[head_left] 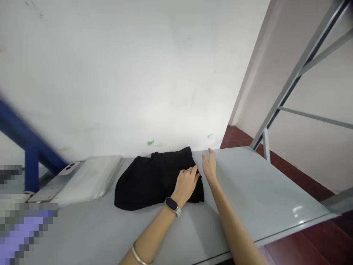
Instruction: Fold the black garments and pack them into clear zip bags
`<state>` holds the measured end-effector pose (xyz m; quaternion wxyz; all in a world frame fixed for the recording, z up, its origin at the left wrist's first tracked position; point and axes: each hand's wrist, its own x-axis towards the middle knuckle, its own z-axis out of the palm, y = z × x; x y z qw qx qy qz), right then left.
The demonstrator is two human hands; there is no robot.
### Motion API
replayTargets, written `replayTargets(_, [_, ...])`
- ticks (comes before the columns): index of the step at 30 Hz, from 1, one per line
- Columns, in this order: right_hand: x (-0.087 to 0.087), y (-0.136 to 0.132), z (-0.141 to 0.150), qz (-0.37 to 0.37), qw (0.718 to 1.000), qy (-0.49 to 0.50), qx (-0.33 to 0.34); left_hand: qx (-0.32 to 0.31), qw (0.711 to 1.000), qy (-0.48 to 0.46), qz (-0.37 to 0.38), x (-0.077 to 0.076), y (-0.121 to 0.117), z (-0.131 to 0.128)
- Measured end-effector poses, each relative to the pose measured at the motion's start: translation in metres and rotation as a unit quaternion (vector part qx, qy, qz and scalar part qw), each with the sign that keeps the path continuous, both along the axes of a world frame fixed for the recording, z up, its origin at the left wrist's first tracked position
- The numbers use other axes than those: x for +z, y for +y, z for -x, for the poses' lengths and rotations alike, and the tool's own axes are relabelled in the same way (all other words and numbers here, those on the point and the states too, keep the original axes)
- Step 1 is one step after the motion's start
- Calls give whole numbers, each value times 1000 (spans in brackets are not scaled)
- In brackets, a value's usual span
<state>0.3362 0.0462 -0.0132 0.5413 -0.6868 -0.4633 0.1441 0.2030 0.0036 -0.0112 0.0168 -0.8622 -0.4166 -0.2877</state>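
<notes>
A folded black garment (157,180) lies on the grey metal table against the white wall; its exact kind does not show. My left hand (186,184), wearing a watch and a ring, rests on the garment near its right end. Its fingers are a little bent and lie over the fabric by the edge. Just right of the garment, my right hand (209,166) is held over the table with thumb and fingers apart, holding nothing.
Left of the garment lies a stack of clear plastic bags (91,176), with a phone (56,184) beside it. A blue metal frame (31,151) rises at the far left. The grey table (264,187) extends right towards a grey metal frame (289,86) and red floor tiles (237,136).
</notes>
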Motion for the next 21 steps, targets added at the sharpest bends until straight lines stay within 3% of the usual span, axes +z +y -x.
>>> replayTargets(3, [4,-2,1,-8,1000,-19,15,14,997,-71,-12,9,-2,31])
replayTargets(6, [8,-6,3,6,998,-54,41,149,983,-104,18,21,5,73])
replayTargets(9, [11,-11,9,35,994,-88,58,258,951,-85,151,26,16,105])
replayTargets(11, [11,-13,14,54,989,-123,63,272,931,-82,228,27,23,114])
replayTargets(14, [9,-14,18,69,980,-176,66,262,918,-99,280,24,31,114])
replayTargets(17, [8,-14,18,60,975,-205,66,258,912,-114,298,21,35,113])
replayTargets(21, [13,-17,28,-4,971,-230,65,265,912,-135,282,22,33,127])
